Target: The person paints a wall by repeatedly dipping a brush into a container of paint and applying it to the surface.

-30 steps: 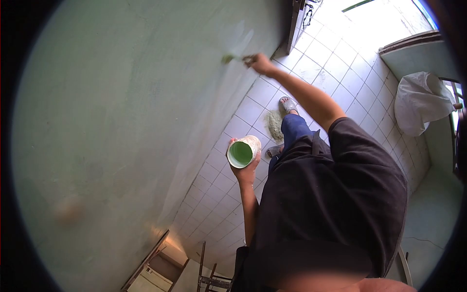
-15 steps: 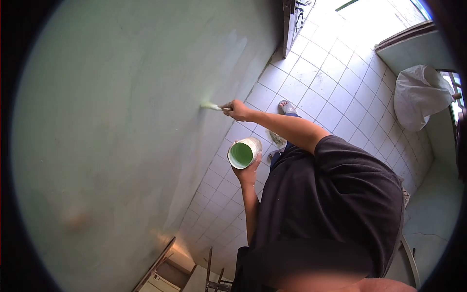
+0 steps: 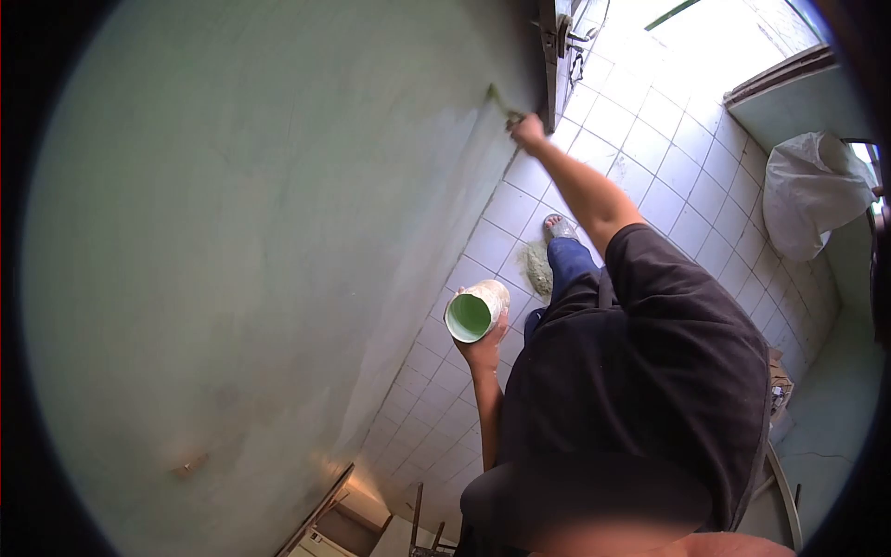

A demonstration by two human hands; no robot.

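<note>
The right hand (image 3: 528, 132) clamps a brush (image 3: 499, 98) near the wall's (image 3: 260, 223) door-side edge; the left hand (image 3: 483, 350) grips a tub (image 3: 494, 295) of green paint (image 3: 471, 319).

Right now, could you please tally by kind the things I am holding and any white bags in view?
Brush, in the right hand: 1
Open container with green inside, in the left hand: 1
White bag: 1
Total: 3
</note>
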